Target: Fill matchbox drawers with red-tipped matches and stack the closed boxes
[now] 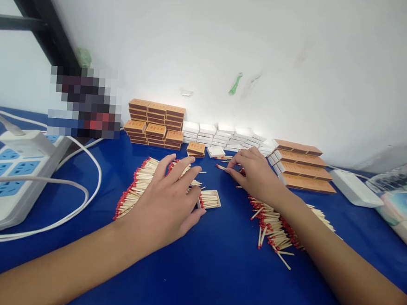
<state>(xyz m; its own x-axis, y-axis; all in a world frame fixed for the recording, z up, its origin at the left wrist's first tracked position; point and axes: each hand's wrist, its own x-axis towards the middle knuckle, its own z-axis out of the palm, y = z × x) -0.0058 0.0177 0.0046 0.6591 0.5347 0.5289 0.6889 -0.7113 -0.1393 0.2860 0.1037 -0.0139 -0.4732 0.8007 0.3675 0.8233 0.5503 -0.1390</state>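
My left hand (169, 196) reaches over a pile of red-tipped matches (140, 183), its fingers spread. Its thumb is at the near edge of a small white matchbox tray (220, 199) filled with matches (209, 200). My right hand (254, 170) pinches a match (221, 167) between thumb and fingertip, its red head pointing left. A few loose matches lie just behind these fingers. Beneath the right wrist and forearm spreads a second heap of matches (271, 227), partly hidden by the arm.
Orange matchboxes (157, 114) are stacked at the back left, white trays (222, 135) beside them along the wall. More matchbox sleeves (300, 166) form a stepped stack at right. A power strip (14, 172) with white cables lies left, a white adapter (356, 187) right.
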